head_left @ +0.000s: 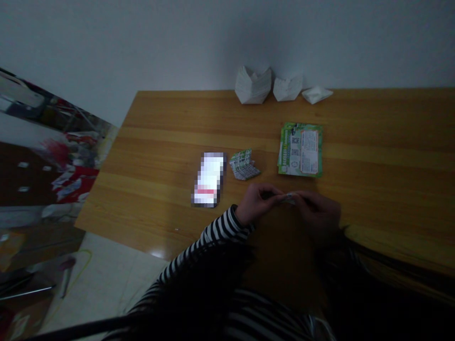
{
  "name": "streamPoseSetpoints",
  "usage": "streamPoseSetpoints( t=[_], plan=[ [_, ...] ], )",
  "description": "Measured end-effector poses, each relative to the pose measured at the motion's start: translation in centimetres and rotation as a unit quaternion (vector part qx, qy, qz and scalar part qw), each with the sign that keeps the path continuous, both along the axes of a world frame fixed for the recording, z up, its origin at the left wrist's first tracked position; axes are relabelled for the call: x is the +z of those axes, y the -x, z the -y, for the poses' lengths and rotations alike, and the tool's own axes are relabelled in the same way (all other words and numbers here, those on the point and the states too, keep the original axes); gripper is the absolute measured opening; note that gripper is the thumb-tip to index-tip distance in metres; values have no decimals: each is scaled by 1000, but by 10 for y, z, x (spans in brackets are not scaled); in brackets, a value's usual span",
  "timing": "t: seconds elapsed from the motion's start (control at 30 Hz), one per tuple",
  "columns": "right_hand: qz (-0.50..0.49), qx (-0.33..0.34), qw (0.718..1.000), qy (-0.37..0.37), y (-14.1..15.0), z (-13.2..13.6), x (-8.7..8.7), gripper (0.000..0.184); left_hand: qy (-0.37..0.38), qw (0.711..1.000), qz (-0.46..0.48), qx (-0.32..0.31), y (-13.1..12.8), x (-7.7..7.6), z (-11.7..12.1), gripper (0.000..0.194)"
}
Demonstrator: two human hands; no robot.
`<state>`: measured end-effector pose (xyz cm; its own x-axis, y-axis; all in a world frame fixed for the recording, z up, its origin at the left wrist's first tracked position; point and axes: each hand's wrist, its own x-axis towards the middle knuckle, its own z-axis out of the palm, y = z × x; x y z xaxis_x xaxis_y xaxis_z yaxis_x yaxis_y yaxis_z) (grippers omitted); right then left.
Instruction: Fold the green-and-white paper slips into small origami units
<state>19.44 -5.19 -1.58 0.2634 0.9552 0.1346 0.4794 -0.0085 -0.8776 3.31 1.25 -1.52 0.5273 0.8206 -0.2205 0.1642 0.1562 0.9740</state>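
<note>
Both my hands meet over the near side of the wooden table (pixel 170 142). Between my left hand (pixel 256 201) and my right hand (pixel 318 208) is a small piece of folded paper (pixel 290 199), pinched at each end by thumb and fingers. Most of the paper is covered by my fingers. Just beyond my left hand sits a folded printed paper (pixel 244 165), green and white. A stack of green printed leaflets (pixel 300 149) lies farther off, ahead of my right hand.
A phone (pixel 209 180) with a lit, blurred screen lies left of the folded printed paper. Along the wall stand a large white folded paper piece (pixel 253 86), a smaller one (pixel 287 88) and a flatter one (pixel 316 94). Left of the table is cluttered floor.
</note>
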Motion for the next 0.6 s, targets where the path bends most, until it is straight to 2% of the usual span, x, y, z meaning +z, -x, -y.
streamPoseSetpoints(
  t=[0.07,0.1,0.2,0.27,0.33,0.4,0.53,0.6],
  plan=[
    [-8,23,1000,8,-1,-1,-1,13,-23,999,-22,-24,0,-1,0,25],
    [-18,30,999,15,0,-2,-2,13,-41,998,-42,-15,0,-2,1,23],
    [-92,23,994,45,3,-3,0,15,-81,993,-70,58,-3,-6,4,20],
    [-165,22,984,56,5,-3,1,23,-55,993,-37,93,-6,-8,5,22],
    [-210,31,975,57,5,-4,2,32,6,997,16,78,-7,-8,5,24],
    [-215,30,974,62,3,-5,2,29,32,998,46,42,-8,-6,5,28],
    [-220,16,969,108,-4,-8,0,24,-72,997,6,1,-9,1,8,27],
    [-226,18,967,117,-7,-9,-1,30,-63,998,5,-25,-9,4,10,29]
  ],
)
